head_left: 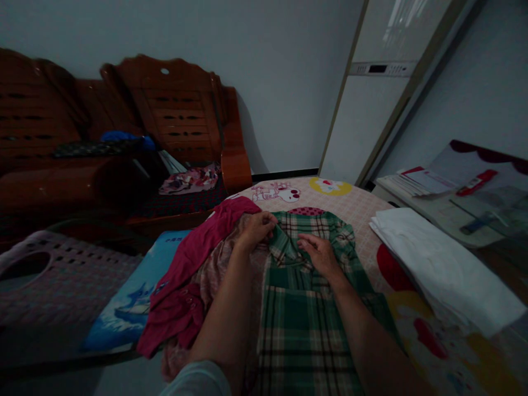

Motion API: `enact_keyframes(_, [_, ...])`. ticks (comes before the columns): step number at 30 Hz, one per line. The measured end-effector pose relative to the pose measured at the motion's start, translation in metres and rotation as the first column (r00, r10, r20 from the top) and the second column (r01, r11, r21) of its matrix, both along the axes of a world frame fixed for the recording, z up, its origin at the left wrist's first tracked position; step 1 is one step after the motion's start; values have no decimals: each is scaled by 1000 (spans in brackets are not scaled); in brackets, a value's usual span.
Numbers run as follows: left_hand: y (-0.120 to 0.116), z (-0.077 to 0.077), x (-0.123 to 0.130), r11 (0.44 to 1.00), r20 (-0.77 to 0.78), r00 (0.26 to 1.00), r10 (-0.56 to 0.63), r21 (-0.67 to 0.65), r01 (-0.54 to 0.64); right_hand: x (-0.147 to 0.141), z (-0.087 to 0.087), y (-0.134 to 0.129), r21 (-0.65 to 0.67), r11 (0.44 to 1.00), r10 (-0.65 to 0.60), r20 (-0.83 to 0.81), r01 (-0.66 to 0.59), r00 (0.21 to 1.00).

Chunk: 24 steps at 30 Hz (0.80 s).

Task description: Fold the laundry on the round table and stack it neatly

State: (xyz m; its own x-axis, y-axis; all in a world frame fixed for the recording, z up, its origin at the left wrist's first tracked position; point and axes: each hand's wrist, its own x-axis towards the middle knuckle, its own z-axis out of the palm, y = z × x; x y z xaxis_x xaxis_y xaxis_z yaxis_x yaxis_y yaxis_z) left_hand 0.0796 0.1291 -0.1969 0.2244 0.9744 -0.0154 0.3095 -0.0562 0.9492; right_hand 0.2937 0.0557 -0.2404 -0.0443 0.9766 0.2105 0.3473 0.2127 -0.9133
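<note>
A green plaid shirt point(307, 316) lies spread on a round table covered by a pink patterned tablecloth point(367, 206). At the shirt's upper left, my left hand point(258, 230) pinches a raised fold of the fabric between thumb and fingers. Just to the right, my right hand point(320, 254) hovers over the shirt with its fingers loosely bent and apart; I see no cloth between them. Left of the plaid shirt lie a crimson garment point(181, 275) and, partly under it, a brownish-pink patterned garment point(216, 264), beside my left forearm.
Folded white cloth point(445, 264) rests at the table's right side. A blue printed bag point(132, 297) and a woven chair point(66, 275) stand at the left. Behind are a wooden sofa point(173, 110) and a tall white air conditioner point(367, 110). Papers point(424, 181) lie on a side cabinet.
</note>
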Motion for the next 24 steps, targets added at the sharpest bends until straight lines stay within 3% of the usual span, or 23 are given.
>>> enact_keyframes(5, [-2, -4, 1, 997, 241, 970, -39, -49, 52, 0, 1, 0, -18, 990, 137, -35, -138, 990])
enact_keyframes(11, [-6, -2, 0, 990, 300, 951, -70, -97, 104, -3, 4, 0, -26, 976, 215, 21, -214, 976])
enact_keyframes(16, [-3, -5, -2, 995, 378, 922, -77, -30, 95, -6, 10, -1, 8, 964, 264, 112, -266, 958])
enact_keyframes(20, [1, -8, -1, 999, 320, 947, -36, -11, 41, -8, 13, -4, -38, 982, 188, 75, -186, 979])
enact_keyframes(22, [3, -9, 5, 999, 286, 958, -33, 29, 26, -8, 14, -4, -43, 996, 73, 40, -72, 997])
enact_keyframes(24, [6, -11, 15, 987, 251, 962, -111, 137, 79, -6, 14, -4, -40, 998, -54, 14, 55, 998])
